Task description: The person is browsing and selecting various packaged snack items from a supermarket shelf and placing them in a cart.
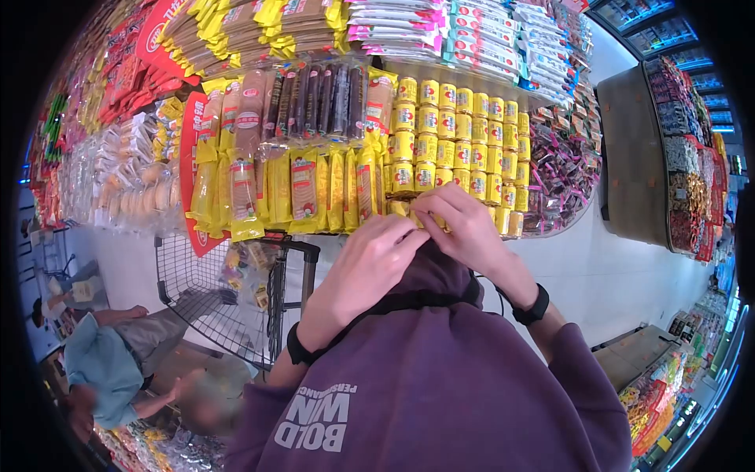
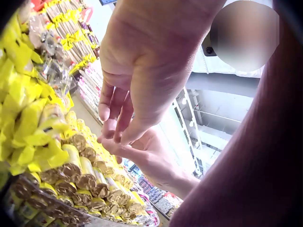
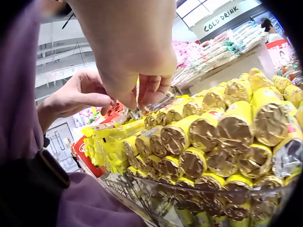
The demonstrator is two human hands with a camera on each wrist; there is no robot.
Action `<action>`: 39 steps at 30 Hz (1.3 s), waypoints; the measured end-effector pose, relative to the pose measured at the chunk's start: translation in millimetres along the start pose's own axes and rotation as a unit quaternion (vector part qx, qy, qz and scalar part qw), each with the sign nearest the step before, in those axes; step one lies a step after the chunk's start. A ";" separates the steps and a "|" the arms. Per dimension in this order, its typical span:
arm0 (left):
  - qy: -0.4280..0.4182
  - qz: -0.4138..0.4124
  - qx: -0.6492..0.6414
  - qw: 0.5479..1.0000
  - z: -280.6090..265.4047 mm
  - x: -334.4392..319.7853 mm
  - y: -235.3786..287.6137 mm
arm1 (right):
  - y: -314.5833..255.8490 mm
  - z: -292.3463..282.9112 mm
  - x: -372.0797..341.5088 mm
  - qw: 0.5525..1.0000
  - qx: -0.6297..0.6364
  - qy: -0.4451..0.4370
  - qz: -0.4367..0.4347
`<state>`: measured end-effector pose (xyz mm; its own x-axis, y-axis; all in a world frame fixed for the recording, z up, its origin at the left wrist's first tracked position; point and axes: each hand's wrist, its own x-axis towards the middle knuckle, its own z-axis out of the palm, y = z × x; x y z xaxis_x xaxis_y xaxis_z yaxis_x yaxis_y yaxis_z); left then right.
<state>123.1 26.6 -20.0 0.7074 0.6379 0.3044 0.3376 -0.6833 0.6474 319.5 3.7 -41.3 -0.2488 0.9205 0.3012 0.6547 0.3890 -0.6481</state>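
My left hand (image 1: 370, 263) and right hand (image 1: 464, 228) meet at the fingertips in front of my chest, beside the display's near edge. In the left wrist view, the thumb and fingers of my left hand (image 2: 142, 71) point down against the fingertips of the right hand (image 2: 154, 158). Bent fingers of my right hand (image 3: 132, 56) hide the contact in the right wrist view; I cannot tell whether anything thin is pinched there. Just beyond the hands lie stacked yellow-wrapped rolls (image 1: 447, 124) with gold foil ends. Yellow packets (image 1: 305, 187) lie to their left.
A wire shopping cart (image 1: 208, 295) with some packets stands at left, below the display. Another person in a teal shirt (image 1: 106, 370) is at lower left. Purple-wrapped sweets (image 1: 562, 169) fill the display's right end, and a second display stand (image 1: 641, 149) is farther right.
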 end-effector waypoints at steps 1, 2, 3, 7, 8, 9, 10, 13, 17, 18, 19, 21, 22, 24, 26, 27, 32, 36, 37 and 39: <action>-0.006 -0.020 0.022 1.000 -7.3 -4.0 -3.0 | -3.2 5.2 3.6 1.000 0.006 -0.003 0.003; -0.013 -0.040 0.045 0.998 -15.0 -8.8 -5.7 | -6.4 10.2 6.6 1.000 0.012 -0.006 0.007; -0.021 -0.061 0.067 0.996 -22.2 -14.5 -8.4 | -10.3 15.5 9.3 1.000 0.019 -0.009 0.010; -0.008 -0.094 0.062 0.994 -34.2 -32.6 -25.7 | -34.4 38.0 25.3 0.985 0.064 -0.045 0.155; -0.011 -0.100 0.057 0.993 -35.9 -34.6 -28.4 | -35.7 45.5 30.6 0.982 0.068 -0.044 0.169; -0.020 -0.105 0.061 0.992 -36.9 -36.1 -30.5 | -35.3 51.9 34.8 0.985 0.037 -0.037 0.164; -0.027 -0.109 0.065 0.992 -37.2 -37.2 -31.6 | -34.3 57.6 38.8 0.987 0.005 -0.029 0.158; -0.036 -0.091 0.075 0.992 -35.1 -38.3 -37.4 | -35.6 66.0 50.0 0.983 -0.065 -0.029 0.170; -0.043 -0.065 0.062 0.995 -33.6 -37.8 -40.7 | -33.0 72.8 59.8 0.974 -0.079 -0.040 0.210; -0.043 -0.058 0.054 0.996 -33.1 -38.0 -41.2 | -32.1 73.3 62.0 0.971 -0.084 -0.044 0.220; -0.043 -0.052 0.046 0.997 -33.0 -38.1 -41.6 | -31.2 74.2 63.4 0.968 -0.089 -0.048 0.229; -0.046 -0.041 0.033 0.998 -34.5 -38.3 -40.9 | -29.8 75.0 64.4 0.970 -0.077 -0.022 0.230; -0.045 -0.034 0.030 0.998 -34.5 -38.6 -41.1 | -30.4 74.6 65.3 0.968 -0.073 -0.023 0.239; -0.046 -0.018 0.030 0.998 -35.0 -40.3 -41.9 | -28.7 77.4 64.1 0.969 -0.075 -0.008 0.235; -0.045 -0.018 0.022 0.999 -31.6 -43.7 -46.6 | -28.2 77.7 63.9 0.968 -0.071 -0.012 0.238; -0.045 -0.018 0.019 0.999 -30.0 -45.7 -49.4 | -28.7 77.9 63.8 0.968 -0.069 -0.013 0.241; -0.044 0.004 0.019 0.999 -30.4 -49.4 -57.4 | -34.9 72.7 61.1 0.969 -0.043 -0.044 0.241; -0.047 0.005 0.007 0.999 -33.8 -50.5 -58.6 | -46.5 59.9 69.6 0.976 -0.028 -0.023 0.213; -0.054 0.008 0.006 0.998 -35.6 -50.7 -58.5 | -49.9 56.1 73.1 0.980 -0.019 -0.004 0.198; -0.069 0.014 0.005 0.997 -38.6 -50.9 -57.7 | -57.3 46.5 84.9 0.984 -0.017 0.006 0.175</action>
<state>43.7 47.2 -45.9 0.7955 0.5639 0.2219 0.3220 -0.7036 0.6335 227.7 61.2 -11.1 0.0053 0.9973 0.0726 0.7229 0.0464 -0.6894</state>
